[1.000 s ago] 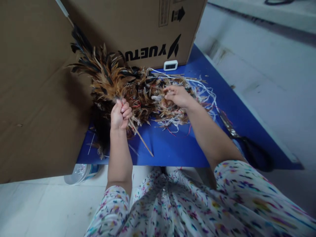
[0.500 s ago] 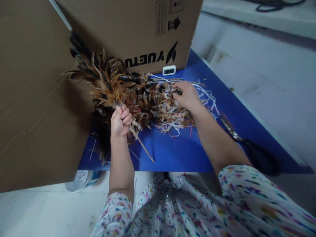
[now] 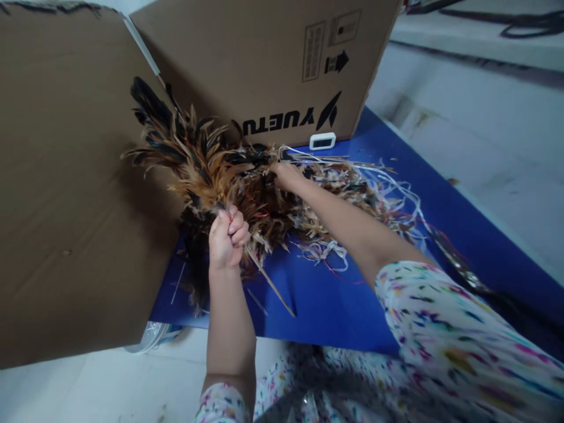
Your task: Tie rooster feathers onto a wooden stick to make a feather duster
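A feather duster (image 3: 198, 158) with brown and black plumes is gripped in my left hand (image 3: 228, 238), whose fingers wrap round the base of the feathers. Its thin stick (image 3: 275, 288) slants down to the right below the fist. My right hand (image 3: 284, 175) reaches into the heap of feathers (image 3: 341, 182) on the blue table (image 3: 326, 311). The plumes there hide its fingertips, so I cannot see whether they hold anything. White strings (image 3: 330, 252) and a few red threads trail from the heap.
Tall cardboard panels (image 3: 83, 194) stand at the left and along the back. A small white digital display (image 3: 322, 141) rests by the back panel. Thin sticks (image 3: 321, 157) lie behind the heap. Below the table's left edge is a bucket (image 3: 154, 335) on the floor.
My right hand has moved left, from the right end of the heap into the feathers near the duster. My left hand keeps its grip. The camera view has shifted.
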Action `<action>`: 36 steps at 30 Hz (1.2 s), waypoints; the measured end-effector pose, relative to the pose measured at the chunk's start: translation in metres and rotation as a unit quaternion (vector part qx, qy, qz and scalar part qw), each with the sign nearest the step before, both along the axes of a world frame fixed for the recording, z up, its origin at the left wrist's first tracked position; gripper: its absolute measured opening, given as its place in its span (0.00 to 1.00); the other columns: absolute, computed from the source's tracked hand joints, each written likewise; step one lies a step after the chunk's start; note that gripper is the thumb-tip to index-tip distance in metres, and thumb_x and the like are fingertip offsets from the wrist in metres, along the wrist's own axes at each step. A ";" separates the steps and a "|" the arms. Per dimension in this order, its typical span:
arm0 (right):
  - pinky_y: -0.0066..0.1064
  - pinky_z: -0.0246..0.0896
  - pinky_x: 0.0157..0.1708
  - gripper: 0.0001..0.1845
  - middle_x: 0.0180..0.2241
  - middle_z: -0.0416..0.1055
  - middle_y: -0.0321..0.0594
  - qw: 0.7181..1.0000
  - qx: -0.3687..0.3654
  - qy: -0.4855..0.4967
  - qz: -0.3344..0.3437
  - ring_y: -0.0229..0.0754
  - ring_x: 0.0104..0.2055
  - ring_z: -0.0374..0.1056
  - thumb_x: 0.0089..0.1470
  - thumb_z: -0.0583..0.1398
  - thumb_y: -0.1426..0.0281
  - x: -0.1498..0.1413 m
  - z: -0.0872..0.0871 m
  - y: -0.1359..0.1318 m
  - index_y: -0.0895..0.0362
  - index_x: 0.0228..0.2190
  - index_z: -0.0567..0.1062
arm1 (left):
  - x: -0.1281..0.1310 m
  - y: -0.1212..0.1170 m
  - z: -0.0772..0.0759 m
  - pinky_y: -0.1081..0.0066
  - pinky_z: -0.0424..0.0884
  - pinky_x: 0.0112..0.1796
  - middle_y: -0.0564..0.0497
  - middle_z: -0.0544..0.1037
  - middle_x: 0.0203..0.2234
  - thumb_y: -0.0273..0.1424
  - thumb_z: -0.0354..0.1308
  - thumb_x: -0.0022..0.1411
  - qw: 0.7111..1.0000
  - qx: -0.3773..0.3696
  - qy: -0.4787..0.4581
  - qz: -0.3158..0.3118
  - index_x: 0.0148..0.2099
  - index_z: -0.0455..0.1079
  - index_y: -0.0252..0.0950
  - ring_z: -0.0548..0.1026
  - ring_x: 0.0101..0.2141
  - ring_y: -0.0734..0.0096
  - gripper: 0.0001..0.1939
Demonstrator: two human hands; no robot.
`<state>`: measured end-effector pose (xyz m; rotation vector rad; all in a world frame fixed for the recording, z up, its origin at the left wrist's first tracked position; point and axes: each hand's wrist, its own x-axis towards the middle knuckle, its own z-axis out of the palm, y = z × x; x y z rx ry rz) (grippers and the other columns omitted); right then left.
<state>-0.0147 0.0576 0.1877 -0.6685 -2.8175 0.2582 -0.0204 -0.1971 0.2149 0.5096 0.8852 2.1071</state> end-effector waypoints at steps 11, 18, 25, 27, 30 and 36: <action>0.43 0.63 0.51 0.25 0.53 0.69 0.54 0.996 -0.047 -0.077 -0.016 0.56 0.54 0.67 0.56 0.57 0.73 -0.055 -0.027 0.026 0.52 0.56 0.71 | -0.003 0.002 -0.007 0.84 0.48 0.13 0.62 0.51 0.16 0.40 0.58 0.63 1.000 -0.009 -0.002 0.013 0.33 0.62 0.35 0.46 0.13 0.87 0.15; 0.38 0.63 0.51 0.18 0.45 0.75 0.45 0.994 -0.073 0.061 -0.058 0.49 0.49 0.69 0.49 0.61 0.77 -0.005 -0.001 0.053 0.57 0.44 0.77 | -0.001 0.005 -0.008 0.83 0.47 0.13 0.62 0.52 0.16 0.39 0.55 0.65 1.000 0.004 -0.005 0.001 0.33 0.62 0.34 0.48 0.12 0.87 0.14; 0.34 0.64 0.41 0.14 0.29 0.71 0.35 0.903 -0.311 0.291 -0.058 0.37 0.32 0.65 0.39 0.64 0.77 0.089 0.026 0.045 0.61 0.33 0.76 | 0.011 0.013 -0.003 0.84 0.47 0.12 0.62 0.53 0.16 0.38 0.52 0.67 0.999 0.003 -0.007 -0.039 0.33 0.63 0.34 0.48 0.11 0.87 0.14; 0.33 0.63 0.40 0.12 0.27 0.70 0.33 0.871 -0.365 0.327 -0.044 0.36 0.30 0.63 0.37 0.64 0.77 0.114 0.029 0.033 0.61 0.30 0.75 | 0.016 0.017 0.000 0.84 0.46 0.12 0.62 0.52 0.15 0.39 0.51 0.68 0.999 -0.006 -0.014 -0.045 0.32 0.63 0.34 0.48 0.11 0.87 0.14; 0.32 0.62 0.39 0.11 0.26 0.69 0.32 0.862 -0.375 0.335 -0.059 0.35 0.29 0.63 0.37 0.64 0.78 0.144 0.027 0.015 0.61 0.29 0.75 | 0.027 0.021 0.005 0.84 0.46 0.12 0.62 0.52 0.15 0.39 0.51 0.68 0.998 -0.018 -0.015 -0.058 0.32 0.63 0.34 0.48 0.11 0.87 0.15; 0.32 0.62 0.40 0.14 0.29 0.70 0.34 0.906 -0.326 0.257 -0.082 0.37 0.31 0.64 0.40 0.65 0.75 0.176 0.005 -0.005 0.61 0.35 0.77 | 0.052 0.015 0.010 0.84 0.46 0.12 0.62 0.52 0.15 0.39 0.50 0.68 0.995 -0.066 -0.008 -0.070 0.31 0.62 0.34 0.49 0.11 0.87 0.16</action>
